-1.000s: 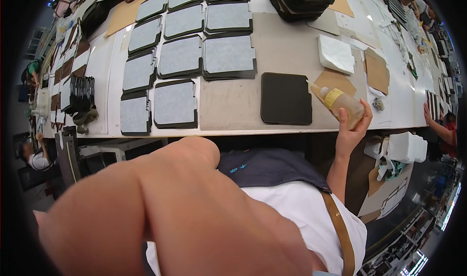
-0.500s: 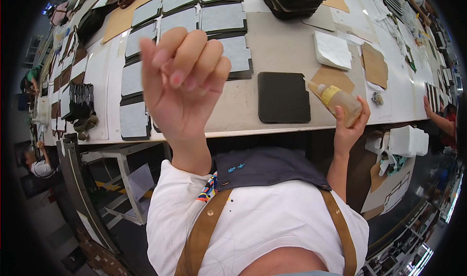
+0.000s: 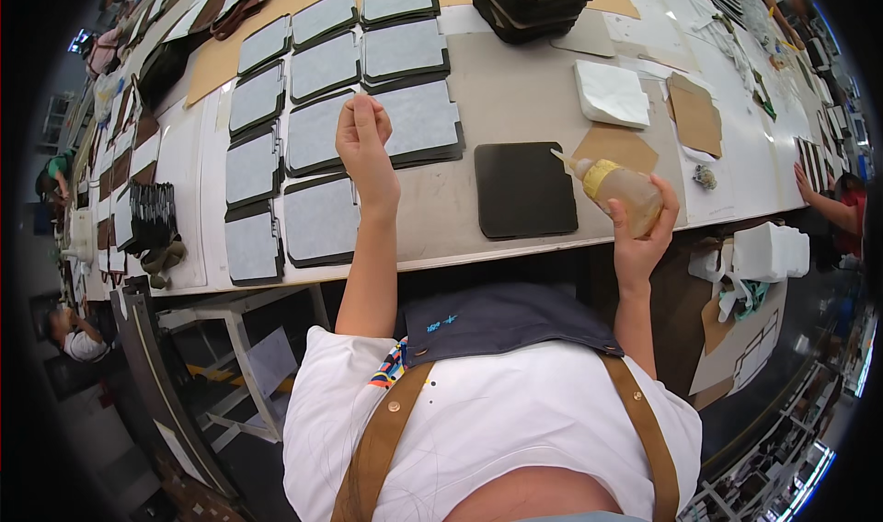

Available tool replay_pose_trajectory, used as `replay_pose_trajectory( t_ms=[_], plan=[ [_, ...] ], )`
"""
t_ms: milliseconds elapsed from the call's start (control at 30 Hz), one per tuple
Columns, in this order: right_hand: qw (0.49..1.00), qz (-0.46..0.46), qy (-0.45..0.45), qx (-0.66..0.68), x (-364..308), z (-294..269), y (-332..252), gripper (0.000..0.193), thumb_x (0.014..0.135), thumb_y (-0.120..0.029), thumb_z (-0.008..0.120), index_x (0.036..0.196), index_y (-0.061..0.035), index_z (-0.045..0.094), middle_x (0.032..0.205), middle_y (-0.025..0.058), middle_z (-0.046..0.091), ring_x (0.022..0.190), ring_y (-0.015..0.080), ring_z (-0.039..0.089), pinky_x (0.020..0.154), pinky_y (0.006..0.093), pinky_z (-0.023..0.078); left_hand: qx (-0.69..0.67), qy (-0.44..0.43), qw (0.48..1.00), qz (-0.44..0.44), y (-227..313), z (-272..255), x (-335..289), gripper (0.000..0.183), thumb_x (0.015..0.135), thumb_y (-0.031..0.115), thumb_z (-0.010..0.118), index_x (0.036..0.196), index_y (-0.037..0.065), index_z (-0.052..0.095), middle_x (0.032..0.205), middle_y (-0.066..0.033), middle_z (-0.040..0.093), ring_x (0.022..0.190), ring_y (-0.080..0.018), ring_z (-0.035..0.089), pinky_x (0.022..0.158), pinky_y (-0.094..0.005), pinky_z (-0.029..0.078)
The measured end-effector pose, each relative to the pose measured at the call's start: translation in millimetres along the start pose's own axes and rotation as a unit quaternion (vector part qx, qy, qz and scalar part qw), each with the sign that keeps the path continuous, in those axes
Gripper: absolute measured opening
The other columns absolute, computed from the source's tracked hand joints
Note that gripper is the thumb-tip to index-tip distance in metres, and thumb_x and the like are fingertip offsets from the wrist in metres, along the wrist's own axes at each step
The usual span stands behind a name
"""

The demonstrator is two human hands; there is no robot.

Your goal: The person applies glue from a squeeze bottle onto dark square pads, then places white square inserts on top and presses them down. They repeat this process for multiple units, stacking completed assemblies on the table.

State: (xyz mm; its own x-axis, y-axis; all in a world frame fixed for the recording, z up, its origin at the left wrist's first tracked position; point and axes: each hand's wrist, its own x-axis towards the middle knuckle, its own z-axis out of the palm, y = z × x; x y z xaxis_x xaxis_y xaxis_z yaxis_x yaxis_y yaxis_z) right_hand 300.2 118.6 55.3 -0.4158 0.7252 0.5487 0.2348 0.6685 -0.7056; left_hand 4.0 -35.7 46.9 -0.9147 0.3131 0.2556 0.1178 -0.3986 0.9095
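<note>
In my right hand (image 3: 644,237) is a translucent squeeze bottle (image 3: 635,198) with a yellow band and a narrow nozzle. Its tip points left, over the right edge of a flat black rounded panel (image 3: 526,191) on the table. My left hand (image 3: 365,140) is closed, thumb against the bent fingers, above the rows of black-edged panels with pale grey faces (image 3: 317,131). Its fingertips are at the upper edge of one of these panels; whether they pinch anything is hidden.
A tall stack of black panels (image 3: 533,5) stands at the back. White folded cloth (image 3: 612,94) and brown card pieces (image 3: 694,114) lie at the right. The table's front edge runs just before me. Another person's hand (image 3: 809,189) rests at the far right.
My left hand has gone from raised close to the camera down and forward to the grey-faced panels. My right hand still holds the squeeze bottle in nearly the same place.
</note>
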Motion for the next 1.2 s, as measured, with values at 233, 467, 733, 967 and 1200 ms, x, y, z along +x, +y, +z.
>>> replay_pose_trajectory(
  t_ms=[233,467,733,967,1200],
  plan=[
    [0.999,-0.026,-0.022,0.031,-0.4,12.6,-8.8,0.057,0.081,-0.014,0.083,0.127,-0.0046,0.052,0.117,0.0126,0.058,0.105,0.0276,0.059,0.091,0.0372,0.048,0.065,0.026,0.996,0.053,-17.0,0.0,-8.8,0.028,0.106,0.023,0.051,0.082,0.008,0.054,0.067,0.0059,0.039,0.060,-0.0029,0.029,0.054,-0.0209,0.022],
    [0.997,-0.060,-0.040,0.039,-1.7,28.4,-17.2,0.058,0.079,-0.013,0.084,0.128,-0.0044,0.053,0.116,0.0138,0.059,0.105,0.0296,0.059,0.091,0.0385,0.048,0.045,0.019,0.996,0.069,-27.4,-0.2,-13.0,0.023,0.104,0.018,0.054,0.085,0.006,0.056,0.069,0.0065,0.042,0.059,-0.0012,0.030,0.052,-0.0203,0.023],
    [0.990,-0.100,-0.071,0.066,0.7,48.4,-32.0,0.060,0.078,-0.011,0.085,0.128,-0.0049,0.053,0.116,0.0148,0.059,0.103,0.0301,0.060,0.089,0.0384,0.049,0.052,0.009,0.997,0.064,-29.0,-0.7,-16.0,0.023,0.105,0.018,0.052,0.085,0.006,0.055,0.069,0.0064,0.042,0.059,-0.0016,0.029,0.052,-0.0197,0.021],
    [0.983,-0.078,-0.111,0.121,7.0,59.5,-34.0,0.061,0.079,-0.014,0.084,0.130,-0.0052,0.052,0.121,0.0130,0.058,0.109,0.0270,0.058,0.093,0.0367,0.048,0.034,0.001,0.998,0.058,-30.9,-1.1,-15.9,0.022,0.105,0.017,0.052,0.086,0.006,0.055,0.067,0.0072,0.038,0.058,-0.0010,0.028,0.051,-0.0200,0.020],
    [0.938,0.092,-0.167,0.291,39.7,49.1,-14.5,0.065,0.084,-0.008,0.079,0.141,-0.0075,0.047,0.129,0.0068,0.054,0.118,0.0177,0.054,0.101,0.0320,0.046,0.015,-0.002,0.999,0.042,-27.9,-2.2,-16.7,0.021,0.104,0.017,0.055,0.086,0.005,0.057,0.068,0.0072,0.041,0.059,-0.0009,0.031,0.052,-0.0198,0.022]
  ],
)
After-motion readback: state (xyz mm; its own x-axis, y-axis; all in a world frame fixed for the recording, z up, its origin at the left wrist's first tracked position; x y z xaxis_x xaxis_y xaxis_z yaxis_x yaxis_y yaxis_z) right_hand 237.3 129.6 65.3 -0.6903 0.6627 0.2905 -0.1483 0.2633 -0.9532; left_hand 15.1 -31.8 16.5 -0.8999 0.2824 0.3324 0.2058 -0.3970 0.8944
